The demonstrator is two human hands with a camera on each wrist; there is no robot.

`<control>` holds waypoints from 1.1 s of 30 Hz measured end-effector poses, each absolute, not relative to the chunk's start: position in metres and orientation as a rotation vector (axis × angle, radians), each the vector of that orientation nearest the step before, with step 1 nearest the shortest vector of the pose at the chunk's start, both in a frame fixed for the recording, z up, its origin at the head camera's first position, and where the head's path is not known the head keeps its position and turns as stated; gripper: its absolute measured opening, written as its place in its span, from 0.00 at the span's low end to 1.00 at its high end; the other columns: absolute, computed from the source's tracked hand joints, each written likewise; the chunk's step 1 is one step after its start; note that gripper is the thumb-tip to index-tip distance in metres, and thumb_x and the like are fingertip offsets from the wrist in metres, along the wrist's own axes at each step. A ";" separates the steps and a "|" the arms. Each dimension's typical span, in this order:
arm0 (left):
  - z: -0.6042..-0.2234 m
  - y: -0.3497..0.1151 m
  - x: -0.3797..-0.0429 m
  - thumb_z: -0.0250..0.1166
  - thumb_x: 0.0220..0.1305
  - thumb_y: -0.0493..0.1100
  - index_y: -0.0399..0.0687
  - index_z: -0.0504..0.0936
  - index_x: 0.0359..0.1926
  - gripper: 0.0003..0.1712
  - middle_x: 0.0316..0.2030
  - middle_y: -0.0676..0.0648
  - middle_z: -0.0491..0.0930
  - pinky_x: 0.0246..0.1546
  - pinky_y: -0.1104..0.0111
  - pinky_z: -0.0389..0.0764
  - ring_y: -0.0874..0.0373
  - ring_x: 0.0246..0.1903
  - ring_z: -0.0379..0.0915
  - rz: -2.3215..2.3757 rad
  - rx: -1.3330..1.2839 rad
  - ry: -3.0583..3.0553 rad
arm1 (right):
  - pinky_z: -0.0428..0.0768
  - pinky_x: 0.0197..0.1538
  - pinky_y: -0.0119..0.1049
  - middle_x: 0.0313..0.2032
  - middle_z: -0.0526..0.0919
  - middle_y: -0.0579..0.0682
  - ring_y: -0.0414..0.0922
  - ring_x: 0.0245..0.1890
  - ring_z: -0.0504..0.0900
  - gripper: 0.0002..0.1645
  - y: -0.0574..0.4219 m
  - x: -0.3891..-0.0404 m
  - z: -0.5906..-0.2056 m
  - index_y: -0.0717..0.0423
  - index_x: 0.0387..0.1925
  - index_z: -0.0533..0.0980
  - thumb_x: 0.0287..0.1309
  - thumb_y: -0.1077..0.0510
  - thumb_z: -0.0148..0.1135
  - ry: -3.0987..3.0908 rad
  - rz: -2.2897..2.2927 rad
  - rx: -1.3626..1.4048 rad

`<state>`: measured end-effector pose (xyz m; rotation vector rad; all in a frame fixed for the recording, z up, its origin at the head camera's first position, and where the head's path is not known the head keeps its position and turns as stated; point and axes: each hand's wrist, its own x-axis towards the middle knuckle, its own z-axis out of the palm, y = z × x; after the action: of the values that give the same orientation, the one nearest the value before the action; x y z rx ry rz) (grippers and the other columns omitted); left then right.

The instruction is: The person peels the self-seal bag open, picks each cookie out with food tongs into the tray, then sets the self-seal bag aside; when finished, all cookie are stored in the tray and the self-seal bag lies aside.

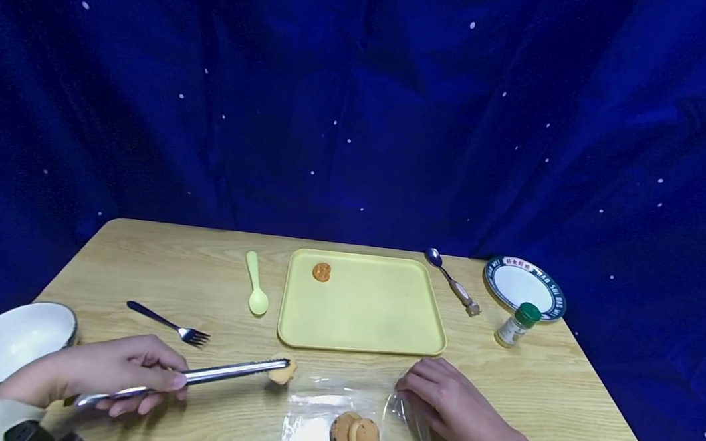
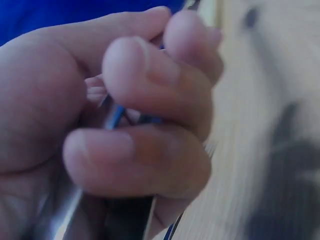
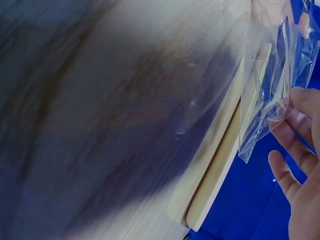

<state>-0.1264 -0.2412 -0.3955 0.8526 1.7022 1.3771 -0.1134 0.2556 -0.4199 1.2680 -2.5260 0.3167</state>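
Observation:
My left hand (image 1: 135, 375) grips metal tongs (image 1: 219, 373), its fingers curled round the arms, as the left wrist view also shows. At the tongs' tip a round cookie (image 1: 282, 371) is held above the table, left of a clear plastic bag (image 1: 313, 405). Two or so chocolate-chip cookies (image 1: 366, 435) lie in or under the bag's film. My right hand (image 1: 447, 408) pinches the bag's right edge; in the right wrist view the thumb and fingers of the right hand (image 3: 300, 145) hold its crinkled film (image 3: 265, 100).
Beyond the bag lies a yellow tray (image 1: 360, 307) bearing a small pretzel-like biscuit (image 1: 321, 272). Around it are a green spoon (image 1: 256, 295), a fork (image 1: 170, 324), a bear-handled spoon (image 1: 454, 286), a green-capped jar (image 1: 516, 326), a rimmed plate (image 1: 558, 304) and a white bowl (image 1: 24, 330).

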 end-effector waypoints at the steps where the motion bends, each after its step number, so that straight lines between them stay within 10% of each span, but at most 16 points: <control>1: -0.394 -0.245 -0.129 0.45 0.74 0.34 0.32 0.78 0.42 0.14 0.19 0.28 0.68 0.00 0.72 0.64 0.53 0.05 0.57 1.378 0.847 1.724 | 0.76 0.51 0.30 0.42 0.77 0.30 0.31 0.44 0.75 0.18 0.256 -0.114 -0.420 0.40 0.42 0.77 0.52 0.63 0.68 -2.525 0.314 1.269; 7: -0.388 -0.230 -0.145 0.48 0.75 0.40 0.36 0.77 0.39 0.14 0.19 0.35 0.73 0.05 0.72 0.70 0.73 0.11 0.66 1.358 0.857 2.048 | 0.75 0.50 0.30 0.41 0.77 0.31 0.32 0.43 0.75 0.17 0.257 -0.113 -0.421 0.40 0.42 0.77 0.53 0.62 0.68 -2.503 0.331 1.275; 15: -0.373 -0.148 -0.176 0.54 0.72 0.48 0.49 0.74 0.28 0.15 0.16 0.56 0.66 0.13 0.74 0.65 0.66 0.13 0.60 1.033 0.713 2.689 | 0.76 0.50 0.31 0.42 0.77 0.30 0.31 0.44 0.75 0.15 0.257 -0.112 -0.420 0.39 0.43 0.77 0.56 0.61 0.66 -2.518 0.318 1.269; 33: -0.398 -0.058 -0.240 0.58 0.61 0.28 0.42 0.76 0.31 0.06 0.23 0.45 0.81 0.18 0.64 0.79 0.56 0.21 0.77 -0.147 0.939 3.317 | 0.76 0.50 0.31 0.41 0.77 0.31 0.32 0.44 0.75 0.17 0.259 -0.109 -0.419 0.40 0.42 0.77 0.53 0.61 0.68 -2.536 0.288 1.274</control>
<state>-0.2399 -0.0584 -0.3982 0.9394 3.3172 -0.1471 -0.1092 0.2586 -0.4193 1.2737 -2.5356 0.2884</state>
